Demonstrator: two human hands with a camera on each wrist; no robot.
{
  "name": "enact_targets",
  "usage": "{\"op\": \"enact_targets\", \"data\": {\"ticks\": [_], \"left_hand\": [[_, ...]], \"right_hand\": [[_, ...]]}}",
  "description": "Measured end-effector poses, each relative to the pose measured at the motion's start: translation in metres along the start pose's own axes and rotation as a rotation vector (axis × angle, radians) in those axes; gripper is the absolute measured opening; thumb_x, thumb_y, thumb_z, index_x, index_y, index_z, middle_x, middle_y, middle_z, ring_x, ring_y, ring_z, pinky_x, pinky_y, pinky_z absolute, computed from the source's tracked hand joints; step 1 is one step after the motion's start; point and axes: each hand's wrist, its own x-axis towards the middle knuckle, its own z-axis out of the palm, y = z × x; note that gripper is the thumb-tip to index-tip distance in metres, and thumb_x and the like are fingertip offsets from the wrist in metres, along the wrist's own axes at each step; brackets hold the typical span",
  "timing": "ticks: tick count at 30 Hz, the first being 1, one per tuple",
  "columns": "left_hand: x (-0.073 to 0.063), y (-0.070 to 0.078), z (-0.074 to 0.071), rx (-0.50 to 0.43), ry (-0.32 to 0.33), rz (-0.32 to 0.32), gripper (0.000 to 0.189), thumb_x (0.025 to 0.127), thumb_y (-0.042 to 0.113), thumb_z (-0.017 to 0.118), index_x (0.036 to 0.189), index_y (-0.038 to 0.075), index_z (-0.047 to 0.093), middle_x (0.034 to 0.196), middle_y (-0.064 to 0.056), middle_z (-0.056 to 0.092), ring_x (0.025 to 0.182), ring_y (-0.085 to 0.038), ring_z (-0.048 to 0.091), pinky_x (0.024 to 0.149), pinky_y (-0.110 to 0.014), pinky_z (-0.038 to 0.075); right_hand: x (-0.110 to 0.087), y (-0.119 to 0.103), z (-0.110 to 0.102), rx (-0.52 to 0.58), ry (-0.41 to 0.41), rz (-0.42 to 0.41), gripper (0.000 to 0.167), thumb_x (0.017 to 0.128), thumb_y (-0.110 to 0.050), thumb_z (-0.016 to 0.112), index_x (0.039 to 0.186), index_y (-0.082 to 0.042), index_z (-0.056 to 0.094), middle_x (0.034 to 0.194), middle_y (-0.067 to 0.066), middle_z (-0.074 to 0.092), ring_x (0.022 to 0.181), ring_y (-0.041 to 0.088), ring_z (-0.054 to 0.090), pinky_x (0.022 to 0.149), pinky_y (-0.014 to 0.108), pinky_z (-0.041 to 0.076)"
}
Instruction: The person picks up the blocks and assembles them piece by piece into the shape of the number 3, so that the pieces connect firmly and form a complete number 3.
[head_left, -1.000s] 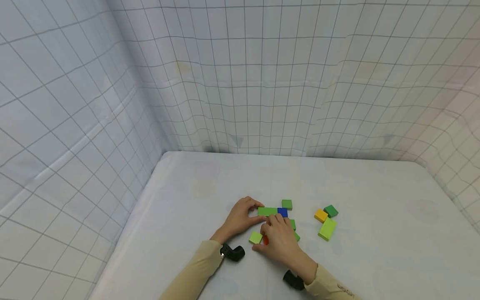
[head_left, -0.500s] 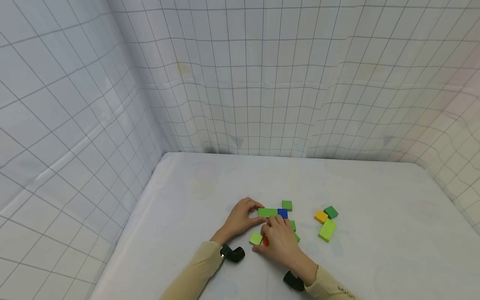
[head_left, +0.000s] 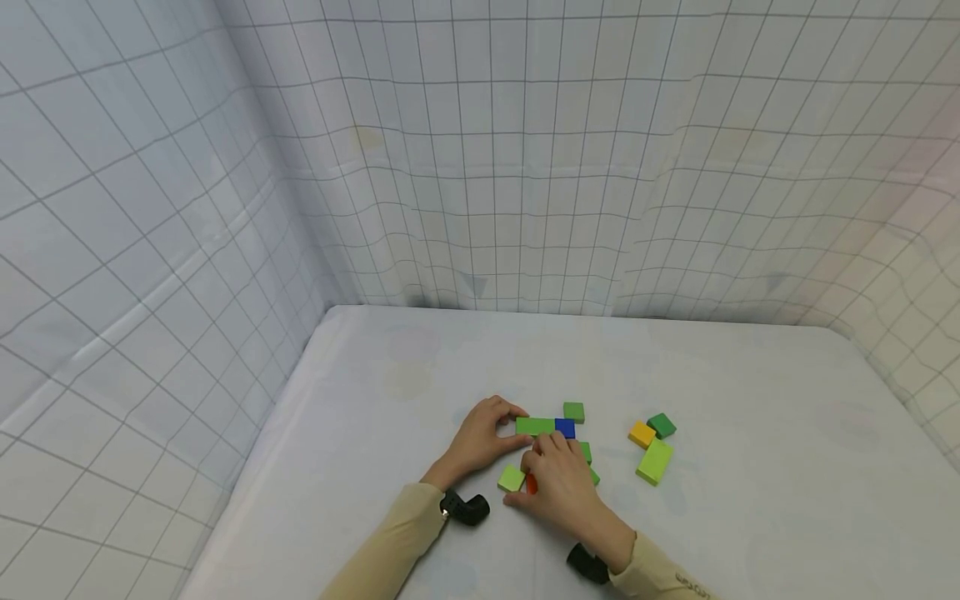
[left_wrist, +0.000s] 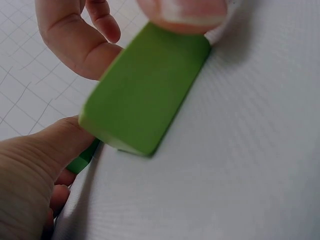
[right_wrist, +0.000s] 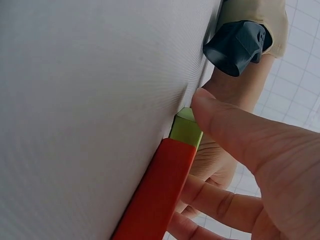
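Observation:
In the head view my left hand (head_left: pixel 480 435) holds the left end of a long green block (head_left: pixel 535 426) between thumb and fingers. A blue cube (head_left: pixel 565 428) adjoins its right end. My right hand (head_left: pixel 561 477) curls over a long red block (head_left: pixel 532 483), mostly covered by the hand. Its thumb lies close by a yellow-green cube (head_left: pixel 512 477). The right wrist view shows this red block (right_wrist: pixel 155 190) end to end with a green block (right_wrist: pixel 185 127). A green block (left_wrist: pixel 145 90) fills the middle of the left wrist view, a fingertip overlapping its end.
Green blocks (head_left: pixel 586 451) show partly beyond my right hand, and a green cube (head_left: pixel 573 412) stands behind. Farther right lie an orange block (head_left: pixel 642 433), a dark green block (head_left: pixel 662 424) and a yellow-green block (head_left: pixel 655 461). White gridded curtains (head_left: pixel 480 167) enclose the white table (head_left: pixel 375 367).

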Motion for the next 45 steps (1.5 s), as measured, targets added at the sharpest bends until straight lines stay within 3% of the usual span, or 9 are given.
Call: {"op": "enact_targets", "data": {"ticks": [9,15,18,22,25,28,32,38,45], "left_hand": [[-0.002,0.001,-0.002,-0.011,0.004,0.007,0.034,0.081,0.041,0.074,0.107,0.019,0.068,0.090,0.009,0.054,0.081,-0.009,0.046,0.074,-0.027,0.039],[-0.001,0.001,-0.001,-0.004,-0.002,-0.001,0.035,0.081,0.040,0.075,0.108,0.019,0.068,0.092,0.009,0.053,0.082,-0.009,0.046,0.075,-0.027,0.040],[-0.002,0.002,-0.001,-0.001,-0.008,-0.013,0.035,0.081,0.040,0.074,0.109,0.019,0.068,0.091,0.009,0.052,0.082,-0.009,0.046,0.074,-0.027,0.040],[-0.001,0.002,0.000,0.001,-0.015,-0.019,0.035,0.081,0.039,0.075,0.109,0.019,0.068,0.091,0.010,0.052,0.082,-0.009,0.045,0.075,-0.027,0.039],[-0.001,0.002,0.000,0.004,-0.017,-0.019,0.035,0.081,0.039,0.075,0.109,0.018,0.067,0.091,0.010,0.052,0.082,-0.009,0.045,0.075,-0.027,0.039],[-0.002,0.002,-0.001,0.002,-0.017,-0.021,0.035,0.081,0.039,0.075,0.109,0.018,0.067,0.091,0.010,0.052,0.082,-0.009,0.045,0.074,-0.027,0.039],[-0.002,0.003,-0.001,-0.003,-0.014,-0.019,0.035,0.081,0.039,0.075,0.109,0.018,0.067,0.091,0.010,0.052,0.082,-0.009,0.045,0.075,-0.027,0.039],[-0.002,0.004,0.001,-0.004,-0.021,-0.016,0.036,0.081,0.041,0.074,0.109,0.018,0.067,0.091,0.009,0.052,0.082,-0.009,0.045,0.074,-0.027,0.039],[-0.002,0.004,0.000,-0.002,-0.025,-0.029,0.037,0.081,0.040,0.075,0.109,0.018,0.068,0.091,0.009,0.052,0.082,-0.008,0.046,0.075,-0.027,0.039]], "right_hand": [[-0.001,0.009,-0.021,0.092,0.009,0.019,0.039,0.070,-0.050,0.080,0.083,-0.015,0.070,0.084,-0.004,0.056,0.081,0.018,0.049,0.073,0.040,0.040],[0.002,0.050,-0.049,0.132,0.080,0.140,0.025,0.077,-0.036,0.079,0.084,-0.013,0.073,0.075,-0.004,0.061,0.067,0.014,0.054,0.061,0.032,0.044],[-0.002,0.083,-0.062,0.140,0.034,0.268,0.028,0.082,-0.029,0.075,0.097,-0.006,0.071,0.080,0.003,0.063,0.067,0.018,0.055,0.057,0.032,0.044],[-0.013,0.128,-0.070,0.138,-0.060,0.442,0.048,0.087,-0.031,0.069,0.116,0.006,0.059,0.097,0.022,0.060,0.079,0.033,0.058,0.062,0.042,0.048],[-0.021,0.154,-0.074,0.157,-0.131,0.534,0.062,0.088,-0.038,0.066,0.119,0.013,0.051,0.106,0.034,0.053,0.089,0.043,0.055,0.067,0.049,0.047],[-0.026,0.170,-0.076,0.201,-0.220,0.602,0.069,0.088,-0.046,0.063,0.116,0.016,0.049,0.105,0.035,0.053,0.086,0.041,0.055,0.067,0.049,0.046],[-0.030,0.182,-0.076,0.259,-0.296,0.625,0.066,0.087,-0.050,0.062,0.108,0.012,0.052,0.095,0.024,0.059,0.079,0.032,0.055,0.066,0.044,0.045],[-0.030,0.189,-0.074,0.295,-0.303,0.590,0.052,0.090,-0.046,0.061,0.098,0.004,0.056,0.089,0.013,0.060,0.075,0.026,0.052,0.064,0.040,0.043],[0.003,0.197,-0.072,0.243,-0.374,0.551,0.037,0.091,-0.038,0.063,0.089,-0.001,0.059,0.076,0.005,0.055,0.070,0.023,0.050,0.061,0.035,0.039]]}}
